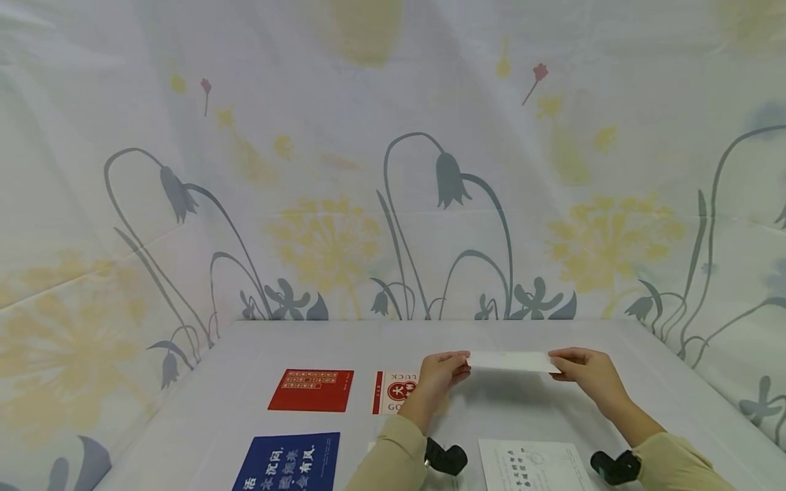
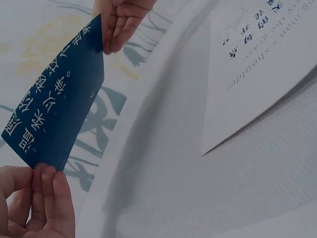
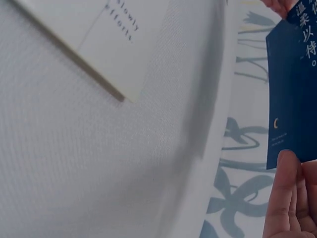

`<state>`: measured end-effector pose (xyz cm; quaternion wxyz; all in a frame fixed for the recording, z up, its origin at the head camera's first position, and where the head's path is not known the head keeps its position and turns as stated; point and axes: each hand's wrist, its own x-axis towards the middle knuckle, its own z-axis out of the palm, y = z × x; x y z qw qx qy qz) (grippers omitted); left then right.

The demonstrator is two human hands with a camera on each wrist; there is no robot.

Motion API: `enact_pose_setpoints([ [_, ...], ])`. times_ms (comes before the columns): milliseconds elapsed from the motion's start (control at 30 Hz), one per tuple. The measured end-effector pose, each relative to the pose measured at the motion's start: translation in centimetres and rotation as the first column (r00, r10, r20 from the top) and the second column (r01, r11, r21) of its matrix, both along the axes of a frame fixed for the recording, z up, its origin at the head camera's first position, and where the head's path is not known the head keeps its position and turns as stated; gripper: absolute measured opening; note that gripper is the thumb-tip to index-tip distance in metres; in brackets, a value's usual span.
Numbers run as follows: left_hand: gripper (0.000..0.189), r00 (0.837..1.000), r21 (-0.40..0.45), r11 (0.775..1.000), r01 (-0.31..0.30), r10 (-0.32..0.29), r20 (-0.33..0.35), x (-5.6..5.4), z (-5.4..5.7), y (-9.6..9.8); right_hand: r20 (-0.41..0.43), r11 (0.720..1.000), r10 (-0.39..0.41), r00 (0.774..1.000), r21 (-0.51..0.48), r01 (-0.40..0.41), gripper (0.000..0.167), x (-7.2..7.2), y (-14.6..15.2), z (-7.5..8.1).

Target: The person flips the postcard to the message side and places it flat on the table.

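Both hands hold one postcard (image 1: 510, 362) up above the far part of the table, stretched level between them. Its white face shows in the head view; from the wrists its dark blue side (image 2: 62, 99) with white Chinese writing appears. My left hand (image 1: 437, 380) pinches the left end between thumb and fingers. At the opposite end, my right hand (image 1: 594, 376) pinches it the same way, thumb and fingertips on the short edge. A small yellow crescent is printed near the right-hand end of the blue side (image 3: 290, 99).
On the white table (image 1: 202, 436) lie a red card (image 1: 312, 391), a white-and-red card (image 1: 393, 394) partly behind the left wrist, a blue card (image 1: 291, 464) and a white printed card (image 1: 533, 467) near the front. A flower-patterned cloth (image 1: 344, 170) hangs behind.
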<state>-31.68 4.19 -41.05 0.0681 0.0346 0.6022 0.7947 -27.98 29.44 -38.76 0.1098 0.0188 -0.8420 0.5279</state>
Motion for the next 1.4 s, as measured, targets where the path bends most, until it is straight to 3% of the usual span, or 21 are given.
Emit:
enact_pose_setpoints([
  [200,0.018,1.000,-0.018,1.000,-0.017,0.017,-0.005,-0.1,-0.2,0.1,-0.019,1.000,-0.020,1.000,0.020,0.021,0.038,-0.6,0.4,-0.7],
  [467,0.016,1.000,-0.076,0.997,-0.018,0.017,-0.007,0.0,-0.5,0.2,0.029,0.996,-0.036,0.999,0.078,0.033,0.039,-0.4,0.5,-0.7],
  [533,0.016,1.000,-0.090,0.996,-0.016,0.015,-0.013,0.1,-0.6,0.2,0.048,0.996,-0.037,0.998,0.080,0.033,0.039,-0.8,0.7,-1.0],
  [600,0.014,0.999,-0.112,0.993,-0.026,0.023,-0.022,0.1,-0.6,0.2,0.039,0.996,-0.043,0.998,0.080,0.040,0.040,-2.1,1.7,-2.5],
  [767,0.011,0.997,-0.185,0.980,-0.072,0.065,-0.045,0.3,-0.4,0.4,0.049,0.994,-0.064,0.997,0.093,0.060,0.038,-1.6,1.0,-1.8],
  [833,0.011,0.995,-0.201,0.976,-0.089,0.080,-0.054,0.4,-0.3,0.5,0.075,0.993,-0.079,0.994,0.089,0.072,0.034,-0.4,0.0,-0.3],
  [1133,0.020,0.991,-0.189,0.973,-0.135,0.133,-0.023,0.8,-0.3,0.8,0.112,0.993,-0.066,0.992,0.107,0.054,0.037,-0.4,0.2,-0.4],
  [1400,0.017,0.991,-0.241,0.961,-0.136,0.127,-0.050,1.0,-0.5,0.9,0.160,0.992,-0.062,0.985,0.122,0.042,0.034,-0.5,0.1,-0.4],
])
